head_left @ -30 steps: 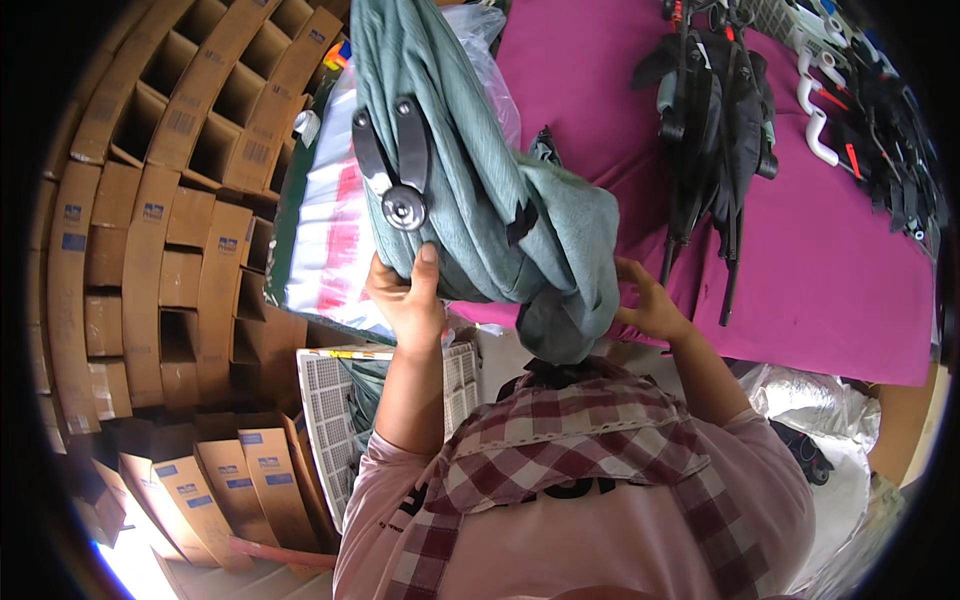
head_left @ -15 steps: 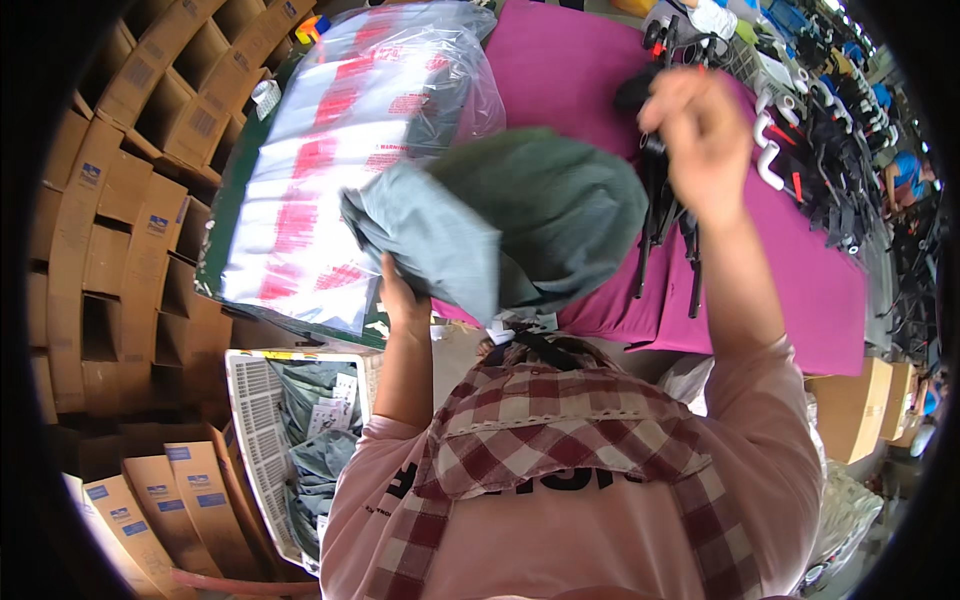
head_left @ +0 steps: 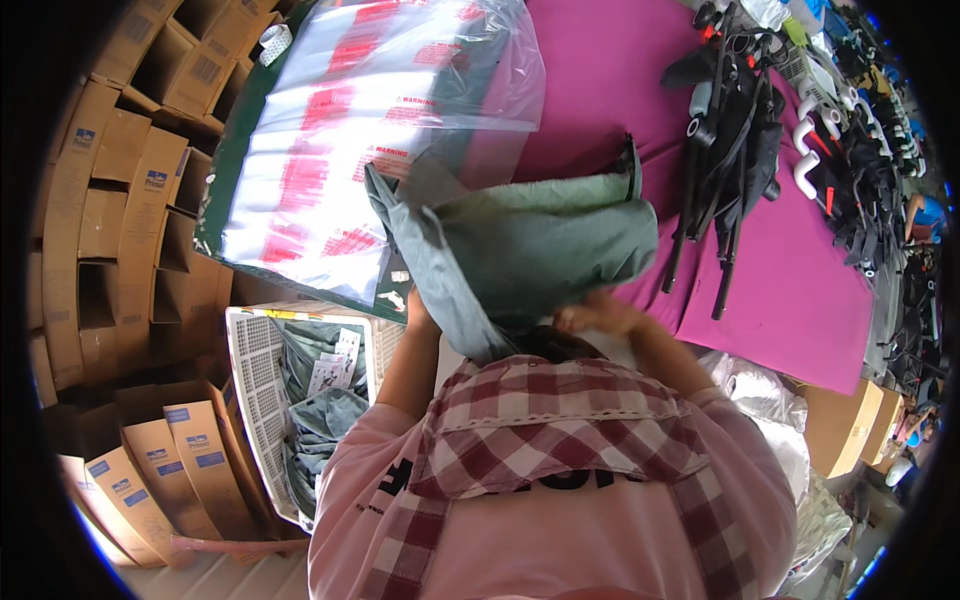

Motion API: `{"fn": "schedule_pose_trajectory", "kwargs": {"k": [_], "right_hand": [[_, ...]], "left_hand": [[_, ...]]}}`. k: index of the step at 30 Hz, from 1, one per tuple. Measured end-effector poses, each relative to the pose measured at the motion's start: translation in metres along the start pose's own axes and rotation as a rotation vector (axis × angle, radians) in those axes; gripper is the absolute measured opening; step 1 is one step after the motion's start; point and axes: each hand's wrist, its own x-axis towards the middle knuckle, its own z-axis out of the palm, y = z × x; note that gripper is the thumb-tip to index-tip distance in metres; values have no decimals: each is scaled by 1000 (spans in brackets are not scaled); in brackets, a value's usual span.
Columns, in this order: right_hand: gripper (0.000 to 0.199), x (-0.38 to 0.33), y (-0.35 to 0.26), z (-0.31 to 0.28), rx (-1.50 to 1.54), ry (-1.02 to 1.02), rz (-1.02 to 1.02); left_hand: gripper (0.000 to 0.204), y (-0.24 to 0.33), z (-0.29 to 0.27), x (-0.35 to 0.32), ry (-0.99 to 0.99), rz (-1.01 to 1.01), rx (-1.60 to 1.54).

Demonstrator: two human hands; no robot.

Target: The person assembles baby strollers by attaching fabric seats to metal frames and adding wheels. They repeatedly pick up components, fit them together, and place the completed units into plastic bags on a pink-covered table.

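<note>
A grey-green fabric piece (head_left: 560, 240) hangs bunched before my chest, above the front of the table, with a dark strap at its far right corner. My left hand (head_left: 421, 312) grips its left edge from below; the cloth partly covers the fingers. Close to the lower right of the cloth is my right hand (head_left: 600, 316), smeared by motion. Its fingers look bent, but whether they touch the cloth is unclear.
Clear plastic bags with red print (head_left: 330, 150) lie on the table's green left part. Black folded frames (head_left: 725, 150) rest on the magenta cloth (head_left: 590, 70). A white crate (head_left: 250, 400) with grey-green fabric stands lower left, beside stacked cardboard boxes (head_left: 130, 180).
My right hand has come down from the far right, by the black frames, to the near side of the fabric. The fabric has swung into a more open shape, still in my left hand.
</note>
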Motion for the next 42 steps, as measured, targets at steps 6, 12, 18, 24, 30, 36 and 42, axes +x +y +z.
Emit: {"fn": "schedule_pose_trajectory", "kwargs": {"k": [6,12,18,24,30,36,42], "right_hand": [[60,-43,-232,-80,-257,1203,-827],[25,-25,-89,-77,-370,1120,-726],[29,-49,83,-45,112,1103,101],[26,-27,59,-41,-58,969,-192],[27,-34,69,-19,-115,956,-112],[26,-43,48,-45,-234,1401,-123],[38,-18,-106,-29,-912,1047,-891]], "left_hand": [[47,-6,23,5,-126,-75,-198],[42,-41,-1,-18,19,-119,50],[62,18,28,-50,-531,148,1178],[55,49,85,74,-563,327,214],[49,124,250,74,-112,191,511],[41,48,100,67,-74,415,1376],[22,41,106,7,-133,678,1704]]}}
